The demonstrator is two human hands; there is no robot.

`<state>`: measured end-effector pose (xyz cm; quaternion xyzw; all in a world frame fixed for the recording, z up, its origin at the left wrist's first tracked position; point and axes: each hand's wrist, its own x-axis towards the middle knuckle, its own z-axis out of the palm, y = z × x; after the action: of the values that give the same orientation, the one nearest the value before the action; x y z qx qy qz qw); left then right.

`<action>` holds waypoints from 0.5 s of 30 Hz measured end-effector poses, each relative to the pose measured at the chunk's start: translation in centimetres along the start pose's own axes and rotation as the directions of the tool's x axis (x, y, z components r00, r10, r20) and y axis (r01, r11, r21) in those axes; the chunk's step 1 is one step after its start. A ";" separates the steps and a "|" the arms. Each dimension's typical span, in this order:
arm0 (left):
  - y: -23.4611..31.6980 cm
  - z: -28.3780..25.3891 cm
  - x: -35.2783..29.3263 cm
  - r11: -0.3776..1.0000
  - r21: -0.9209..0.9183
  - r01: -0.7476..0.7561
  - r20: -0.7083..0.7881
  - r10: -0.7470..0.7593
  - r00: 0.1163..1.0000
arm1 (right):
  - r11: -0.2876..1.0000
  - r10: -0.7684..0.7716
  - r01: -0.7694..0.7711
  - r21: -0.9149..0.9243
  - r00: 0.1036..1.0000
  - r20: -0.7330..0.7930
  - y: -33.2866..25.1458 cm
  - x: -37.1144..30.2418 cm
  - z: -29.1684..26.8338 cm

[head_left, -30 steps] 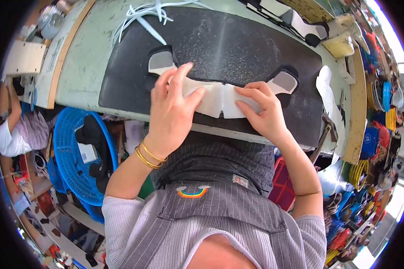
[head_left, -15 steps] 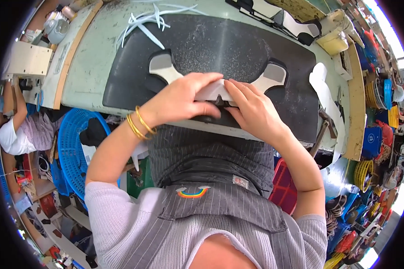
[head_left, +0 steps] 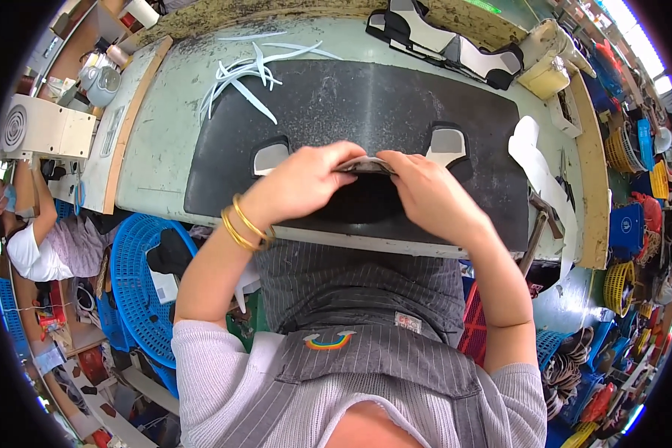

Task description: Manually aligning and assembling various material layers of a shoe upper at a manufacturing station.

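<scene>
Near the middle of the frame, a black-and-white padded piece was held above a black mat, its raised centre edge bent into a low arch between two bare hands. The left hand pinched that edge from the left, fingers over the top and thumb beneath; the right hand gripped it from the right with its fingers laid along the top, though where its thumb pressed could not be told. The two sets of fingertips stood near each other, a short stretch of the edge showing between them. The piece's grey-and-white ends showed beyond the hands, one on each side. The area below the arch was too dark to make out. Pale blue strips lay tangled at the upper left, partly across the mat's corner, on the green bench. Toward the upper right lay more black-and-white pieces, just beside a yellowish container. A long white strip curved along the right side of the bench, near a hammer. At the lower left stood a blue basket with black material in it.
</scene>
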<state>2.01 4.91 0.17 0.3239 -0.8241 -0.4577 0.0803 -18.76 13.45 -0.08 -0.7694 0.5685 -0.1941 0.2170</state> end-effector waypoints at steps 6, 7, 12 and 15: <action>-0.6 5.4 -0.7 0.794 0.604 -0.076 -0.453 0.420 0.786 | 0.976 -0.096 -0.012 -0.215 0.871 -0.482 0.5 -0.1 5.5; -1.0 5.8 -0.7 0.762 0.642 -0.081 -0.490 0.490 0.721 | 0.969 -0.151 0.017 -0.245 0.826 -0.543 0.5 -0.1 5.9; -2.0 6.7 -0.6 0.776 0.627 -0.073 -0.558 0.512 0.654 | 0.951 -0.236 0.070 -0.302 0.794 -0.559 0.8 -0.2 6.0; -1.8 6.8 -0.8 0.784 0.617 -0.063 -0.586 0.512 0.629 | 0.951 -0.246 0.081 -0.300 0.785 -0.569 0.5 -0.3 6.0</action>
<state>0.54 9.52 -5.04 0.3437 -0.8580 -0.0175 0.3812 -15.91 14.27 -5.34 -0.7366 0.5587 -0.3694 -0.0942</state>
